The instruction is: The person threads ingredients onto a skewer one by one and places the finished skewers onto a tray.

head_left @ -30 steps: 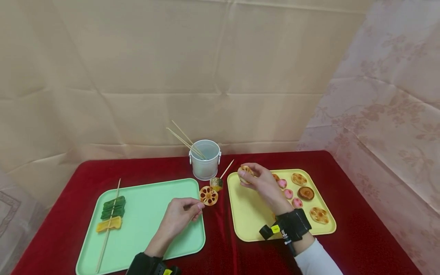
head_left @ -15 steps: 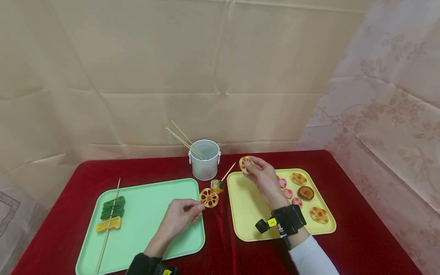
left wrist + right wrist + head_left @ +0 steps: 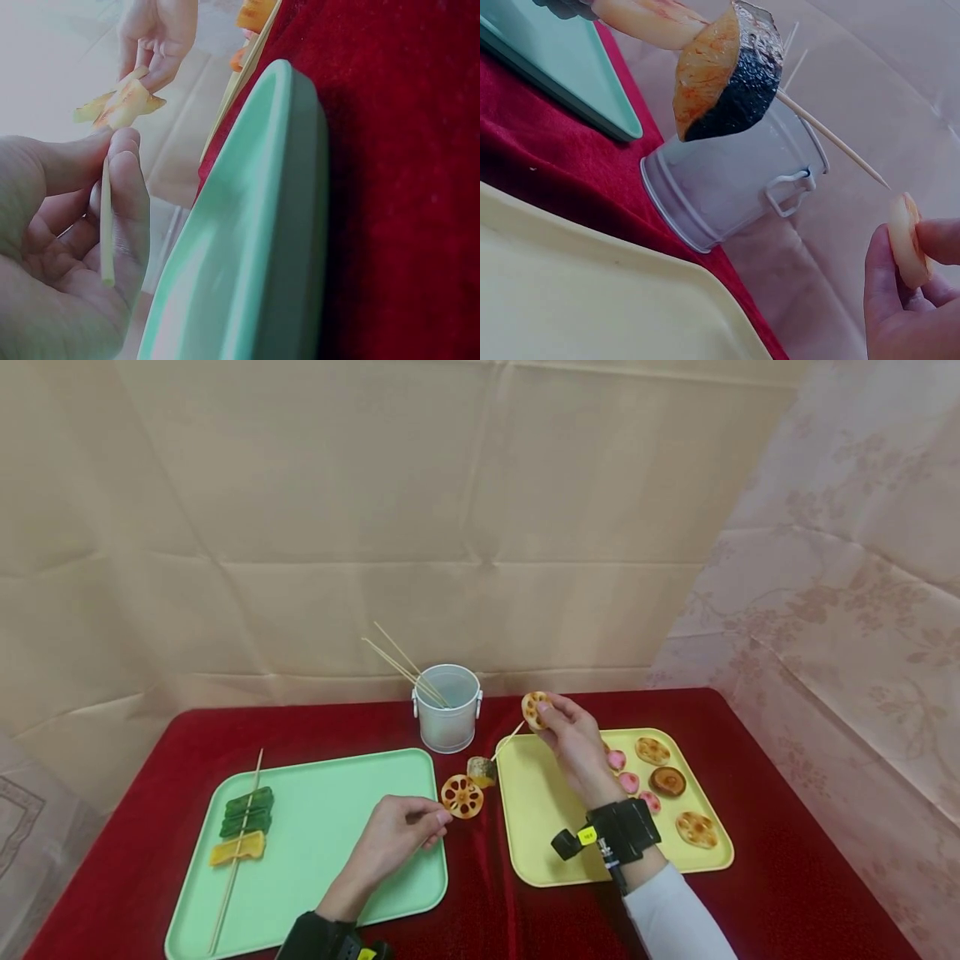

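My left hand (image 3: pixel 397 835) pinches a wooden skewer (image 3: pixel 107 225) near the right edge of the green tray. Threaded on it are a lotus root slice (image 3: pixel 462 797), close to the fingertips, and a yellow-orange chunk with dark skin (image 3: pixel 731 82). Beyond the chunk the bare pointed end sticks out, up and to the right. Between thumb and fingers, my right hand (image 3: pixel 577 747) holds another lotus root slice (image 3: pixel 534 710) above the yellow tray's far left corner. In the right wrist view this slice (image 3: pixel 906 244) is edge-on, with a small gap between it and the skewer's point.
The green tray (image 3: pixel 337 860) bears a skewer with green and yellow pieces (image 3: pixel 243 827). On the yellow tray (image 3: pixel 536 852) lie pink pieces (image 3: pixel 628 782), a brown mushroom cap (image 3: pixel 667 781) and browned slices (image 3: pixel 696 829). A white bucket (image 3: pixel 447 727) with several skewers stands behind.
My right hand has lifted its lotus root slice up and slightly leftward, off the yellow tray. The skewer in my left hand has shifted a little right and its tip has dipped toward the slice.
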Motion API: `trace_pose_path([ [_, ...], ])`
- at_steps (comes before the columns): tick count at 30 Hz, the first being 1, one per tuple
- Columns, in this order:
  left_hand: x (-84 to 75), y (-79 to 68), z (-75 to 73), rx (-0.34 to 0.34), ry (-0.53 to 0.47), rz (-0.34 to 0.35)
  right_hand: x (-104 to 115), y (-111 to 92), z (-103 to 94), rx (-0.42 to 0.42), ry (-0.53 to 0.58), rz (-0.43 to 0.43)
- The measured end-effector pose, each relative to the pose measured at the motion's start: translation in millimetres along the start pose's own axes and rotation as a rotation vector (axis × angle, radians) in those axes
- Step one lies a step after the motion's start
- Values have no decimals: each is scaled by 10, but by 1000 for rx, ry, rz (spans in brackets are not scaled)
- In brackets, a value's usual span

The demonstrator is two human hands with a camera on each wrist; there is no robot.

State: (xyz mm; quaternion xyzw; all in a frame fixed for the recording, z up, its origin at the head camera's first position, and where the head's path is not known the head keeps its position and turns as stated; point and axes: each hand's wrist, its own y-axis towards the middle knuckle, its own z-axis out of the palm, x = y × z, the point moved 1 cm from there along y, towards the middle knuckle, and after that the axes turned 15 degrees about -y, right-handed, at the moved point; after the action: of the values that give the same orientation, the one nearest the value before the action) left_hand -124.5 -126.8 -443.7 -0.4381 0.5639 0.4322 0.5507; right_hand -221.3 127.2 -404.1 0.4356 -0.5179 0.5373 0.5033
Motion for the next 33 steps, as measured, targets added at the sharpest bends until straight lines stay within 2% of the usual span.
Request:
trace_pose_path([
  [12,38,13,1,7,-25,-11,-57,-38,36,72,13,-35],
  [22,3,2,-6,23,-51,1,-75,-56,22,118,-8,-64],
  [33,18,9,-6,15,-29,1,-97,-100,45,154,-176,-97],
])
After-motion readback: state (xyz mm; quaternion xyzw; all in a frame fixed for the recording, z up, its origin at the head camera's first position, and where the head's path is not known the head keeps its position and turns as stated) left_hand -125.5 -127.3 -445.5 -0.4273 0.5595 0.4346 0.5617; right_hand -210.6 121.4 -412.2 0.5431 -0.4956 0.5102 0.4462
